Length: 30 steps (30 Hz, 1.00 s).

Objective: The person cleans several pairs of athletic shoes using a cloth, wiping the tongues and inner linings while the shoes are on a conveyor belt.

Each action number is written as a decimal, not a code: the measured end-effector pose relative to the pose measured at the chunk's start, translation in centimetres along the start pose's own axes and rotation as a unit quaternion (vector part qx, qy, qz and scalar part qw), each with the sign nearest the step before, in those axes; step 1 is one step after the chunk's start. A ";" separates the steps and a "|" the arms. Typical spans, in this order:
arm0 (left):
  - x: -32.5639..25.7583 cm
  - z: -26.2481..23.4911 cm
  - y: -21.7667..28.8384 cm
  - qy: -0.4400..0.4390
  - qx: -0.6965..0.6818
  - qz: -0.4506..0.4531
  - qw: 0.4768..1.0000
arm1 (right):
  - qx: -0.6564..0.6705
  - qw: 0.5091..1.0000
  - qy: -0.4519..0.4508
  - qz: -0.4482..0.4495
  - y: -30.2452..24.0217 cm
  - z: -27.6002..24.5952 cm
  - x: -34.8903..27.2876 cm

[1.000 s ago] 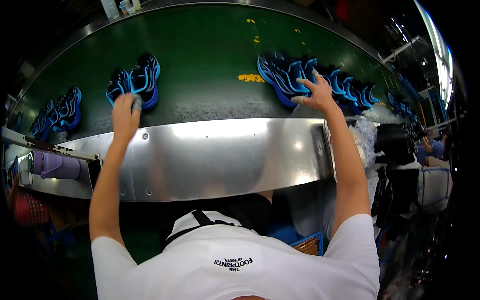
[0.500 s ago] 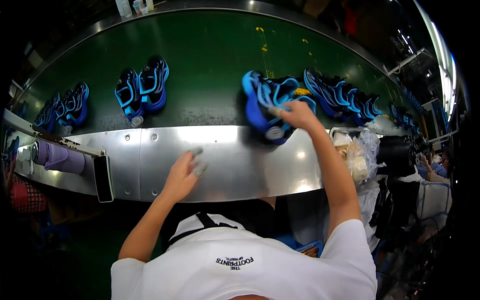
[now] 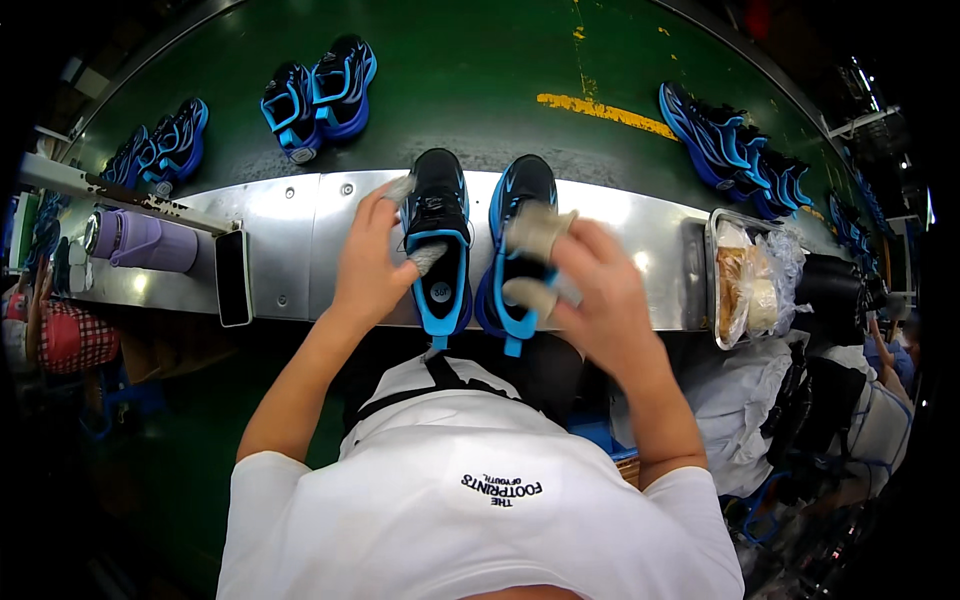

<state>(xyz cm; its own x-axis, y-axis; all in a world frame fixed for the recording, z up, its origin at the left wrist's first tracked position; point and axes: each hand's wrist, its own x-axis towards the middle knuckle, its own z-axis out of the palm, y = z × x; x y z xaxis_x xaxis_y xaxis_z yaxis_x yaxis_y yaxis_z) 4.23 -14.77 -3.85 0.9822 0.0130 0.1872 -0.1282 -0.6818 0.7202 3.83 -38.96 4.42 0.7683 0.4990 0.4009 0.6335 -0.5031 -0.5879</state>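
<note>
Two black-and-blue sneakers stand side by side on the metal ledge, toes pointing away from me. My left hand [image 3: 370, 255] is at the left sneaker [image 3: 437, 200], fingers along its outer side and thumb over the collar. Pale covers sit on its fingertips. Over the right sneaker [image 3: 527, 178], my right hand [image 3: 605, 285] is blurred by motion. Its covered thumb and fingers are apart above the laces and opening, hiding part of the shoe. Whether they touch it is unclear.
More sneaker pairs [image 3: 318, 95] stand on the green belt [image 3: 470, 70] beyond the metal ledge [image 3: 640, 240], left and right. A phone [image 3: 233, 278] and purple bottle [image 3: 155, 240] are at left. A metal tray [image 3: 722, 300] with plastic-wrapped items lies at right.
The sneakers have come from the belt onto the ledge in front of me. My right hand has drawn back toward me, and my left hand has moved up to the left sneaker.
</note>
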 end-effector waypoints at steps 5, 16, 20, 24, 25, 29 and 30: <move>2.0 1.0 1.3 -0.054 0.042 0.178 0.982 | -0.162 0.982 -0.082 0.043 5.4 3.3 -0.5; 1.2 2.3 0.5 -0.031 -0.014 0.155 0.987 | -0.021 0.969 -0.066 0.236 5.0 2.9 -0.4; -0.1 2.8 -0.2 -0.012 0.013 0.152 0.988 | 0.009 0.980 -0.027 0.197 3.4 3.5 -1.6; -1.2 3.9 0.4 0.007 0.091 0.215 0.972 | 0.094 0.970 0.001 0.225 3.2 3.6 -1.7; -1.4 3.9 1.0 0.000 0.135 0.238 0.962 | 0.091 0.968 -0.002 0.233 3.1 3.7 -1.6; -1.8 3.9 1.1 -0.026 0.201 0.282 0.938 | -0.049 0.995 -0.012 0.087 4.7 5.4 -4.0; -2.0 3.8 1.0 -0.035 0.206 0.290 0.934 | -0.050 0.995 -0.011 0.087 5.4 5.2 -4.7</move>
<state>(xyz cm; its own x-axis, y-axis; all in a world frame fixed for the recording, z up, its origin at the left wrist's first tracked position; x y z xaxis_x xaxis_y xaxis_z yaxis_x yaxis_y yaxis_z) 2.70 -18.29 -6.05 0.7728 -0.4831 0.4115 -0.5915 -0.7833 0.1912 3.16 -40.29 -4.27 0.8654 0.4136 0.2827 0.4982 -0.6504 -0.5734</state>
